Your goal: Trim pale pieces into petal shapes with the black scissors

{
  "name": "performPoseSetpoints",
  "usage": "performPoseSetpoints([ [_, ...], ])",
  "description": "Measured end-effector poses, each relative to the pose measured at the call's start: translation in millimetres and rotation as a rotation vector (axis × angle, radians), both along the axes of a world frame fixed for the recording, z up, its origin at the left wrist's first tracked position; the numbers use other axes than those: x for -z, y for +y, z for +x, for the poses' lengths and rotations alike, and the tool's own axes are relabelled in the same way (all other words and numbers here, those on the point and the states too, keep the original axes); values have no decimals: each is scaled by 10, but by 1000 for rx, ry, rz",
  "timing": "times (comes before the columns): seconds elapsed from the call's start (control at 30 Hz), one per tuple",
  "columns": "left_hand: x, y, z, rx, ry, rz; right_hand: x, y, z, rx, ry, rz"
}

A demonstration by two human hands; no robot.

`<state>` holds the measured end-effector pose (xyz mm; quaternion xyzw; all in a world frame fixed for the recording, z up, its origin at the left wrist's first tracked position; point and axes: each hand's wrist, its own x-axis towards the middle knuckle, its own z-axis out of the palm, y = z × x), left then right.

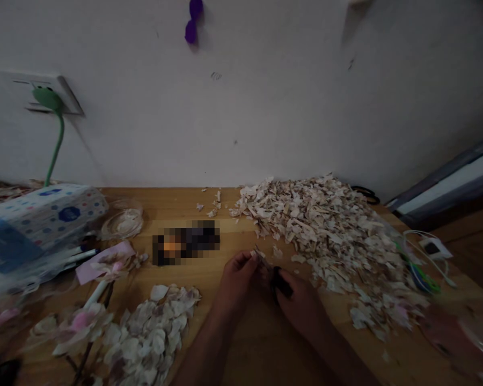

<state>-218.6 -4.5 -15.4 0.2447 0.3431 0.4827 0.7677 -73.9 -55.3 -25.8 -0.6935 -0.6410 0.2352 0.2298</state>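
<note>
My left hand is closed in a pinch on a small pale petal-like piece. Black-handled scissors are gripped in my right hand, their blades pointing up and left at the piece. The two hands almost meet over the wooden table. A heap of pale, brownish scraps spreads behind and to the right of them. To the left of my forearm lies a pile of rounded whitish petals. How far the blades are apart is too dim to make out.
Artificial flowers with pink centres lie at the left, by a dotted tissue box. A pixelated dark object rests on the wooden table. White cable lies at the right; a wall stands behind.
</note>
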Motion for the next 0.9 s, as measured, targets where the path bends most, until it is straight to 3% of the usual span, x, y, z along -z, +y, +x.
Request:
performPoseSetpoints([
  [0.27, -52, 90, -97, -46, 330, 212, -27, 2, 9, -20, -33, 12],
  [0.5, 59, 116, -155, -13, 505, 317, -17, 8, 40, -34, -37, -13],
  [0.9, 3, 122, -149, -28, 436, 279, -14, 7, 43, -50, -57, 11],
])
